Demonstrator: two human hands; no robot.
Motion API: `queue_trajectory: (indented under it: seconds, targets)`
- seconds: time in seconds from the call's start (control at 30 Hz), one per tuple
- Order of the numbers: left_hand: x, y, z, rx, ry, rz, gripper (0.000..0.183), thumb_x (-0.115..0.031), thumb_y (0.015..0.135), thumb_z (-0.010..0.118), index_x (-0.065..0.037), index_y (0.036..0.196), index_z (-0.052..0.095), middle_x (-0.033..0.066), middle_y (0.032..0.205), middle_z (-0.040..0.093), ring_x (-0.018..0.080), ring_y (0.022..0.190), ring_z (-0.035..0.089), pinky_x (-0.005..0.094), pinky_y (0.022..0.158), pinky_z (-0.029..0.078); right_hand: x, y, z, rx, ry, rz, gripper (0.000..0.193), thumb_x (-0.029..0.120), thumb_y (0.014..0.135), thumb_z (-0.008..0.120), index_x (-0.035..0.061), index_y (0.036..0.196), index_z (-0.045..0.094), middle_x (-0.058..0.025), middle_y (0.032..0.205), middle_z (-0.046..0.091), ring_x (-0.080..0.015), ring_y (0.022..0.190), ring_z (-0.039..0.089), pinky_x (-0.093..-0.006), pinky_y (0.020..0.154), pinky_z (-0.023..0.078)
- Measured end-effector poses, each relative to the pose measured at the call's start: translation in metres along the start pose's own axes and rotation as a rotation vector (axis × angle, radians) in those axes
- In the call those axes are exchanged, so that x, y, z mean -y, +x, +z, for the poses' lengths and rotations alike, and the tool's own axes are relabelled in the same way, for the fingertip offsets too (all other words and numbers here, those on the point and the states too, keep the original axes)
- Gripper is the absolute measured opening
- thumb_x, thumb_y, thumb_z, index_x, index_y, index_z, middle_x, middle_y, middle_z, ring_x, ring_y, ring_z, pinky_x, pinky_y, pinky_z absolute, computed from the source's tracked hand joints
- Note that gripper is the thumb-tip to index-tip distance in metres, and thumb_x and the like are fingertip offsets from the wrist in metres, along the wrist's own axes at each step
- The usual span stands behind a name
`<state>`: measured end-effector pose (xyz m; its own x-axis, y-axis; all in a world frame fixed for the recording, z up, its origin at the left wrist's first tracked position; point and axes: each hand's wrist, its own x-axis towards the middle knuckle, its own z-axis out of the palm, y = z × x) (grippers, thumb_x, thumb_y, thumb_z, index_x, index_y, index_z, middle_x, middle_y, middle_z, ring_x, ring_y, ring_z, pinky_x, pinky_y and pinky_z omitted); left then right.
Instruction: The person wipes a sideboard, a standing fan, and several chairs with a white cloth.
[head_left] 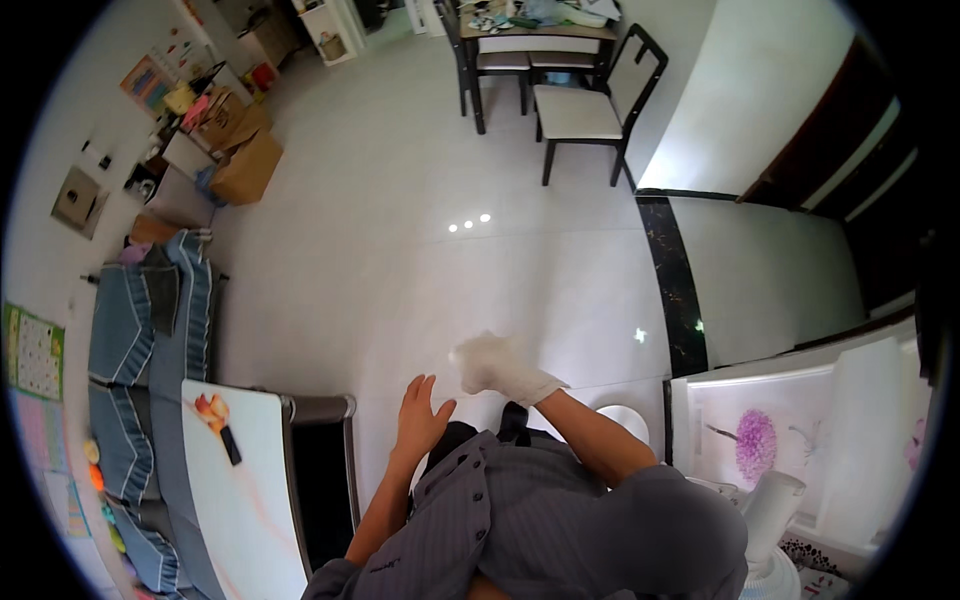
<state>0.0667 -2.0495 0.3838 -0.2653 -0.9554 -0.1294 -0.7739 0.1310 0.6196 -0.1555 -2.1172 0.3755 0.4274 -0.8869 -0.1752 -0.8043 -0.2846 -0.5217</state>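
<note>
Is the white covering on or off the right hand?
On: the white covering encloses the right hand, with bare forearm beyond its edge.

Moderately bright indoor light; glossy pale-grey tiled floor (pixel 370 200) throws back three round glare spots plus star-shaped glints, plain white wall (pixel 750 90) upper right nearly clips, dark brown panel (pixel 825 130) beside it sinks into shadow. White fabric glove (pixel 495 365) at centre is soft and washed out, probably motion blur. Fisheye bends straight edges outward, corners vignette to black.
</note>
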Motion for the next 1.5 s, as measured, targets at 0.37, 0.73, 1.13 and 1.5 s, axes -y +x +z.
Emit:
queue_trajectory:
  seconds: [0.37, 0.73, 1.13, 1.5]
  targets:
    - [-0.005, 0.253, 0.016, 0.338, 0.052, 0.194, 0.062, -0.036, 0.093, 0.073, -0.003, 0.143, 0.058, 0.025, 0.155, 0.049, 0.0422, 0.14, 0.05, 0.047, 0.115, 0.044, -0.167, -0.019, -0.103, -0.122, -0.063, 0.824, 0.029, 0.026, 0.083, 0.062, 0.0093, 0.102, 0.076, -0.0156, 0.106, 0.076, -0.0405, 0.104, 0.072, -0.0669, 0.088, 0.052]
    - [-0.082, 0.564, -0.022, 0.587, 0.263, 0.57, 0.055, -0.036, 0.093, 0.072, -0.004, 0.137, 0.062, 0.0199, 0.14, 0.061, 0.0401, 0.126, 0.06, 0.0482, 0.105, 0.05, -0.244, 0.063, -0.181, -0.193, 0.132, 1.101, 0.033, 0.027, 0.082, 0.063, 0.0091, 0.106, 0.075, -0.015, 0.108, 0.076, -0.042, 0.108, 0.071, -0.0666, 0.09, 0.052]
    - [-0.063, 0.761, 0.094, 0.847, 0.258, 0.435, 0.053, -0.039, 0.093, 0.07, -0.004, 0.133, 0.067, 0.0192, 0.127, 0.07, 0.037, 0.119, 0.066, 0.0462, 0.103, 0.052, -0.435, 0.145, -0.229, -0.105, 0.196, 1.198, 0.039, 0.023, 0.076, 0.065, 0.0094, 0.11, 0.078, -0.0176, 0.116, 0.076, -0.0417, 0.109, 0.072, -0.0671, 0.093, 0.052]
    - [0.02, 0.861, 0.094, 0.7, 0.141, -0.79, 0.031, -0.034, 0.091, 0.074, -0.008, 0.106, 0.076, 0.0066, 0.085, 0.071, 0.0184, 0.078, 0.066, 0.042, 0.071, 0.055, -0.759, 0.292, -0.413, 0.21, 0.032, 1.068, 0.04, 0.019, 0.078, 0.07, 0.0167, 0.117, 0.078, -0.0118, 0.125, 0.075, -0.0322, 0.125, 0.067, -0.0751, 0.103, 0.042]
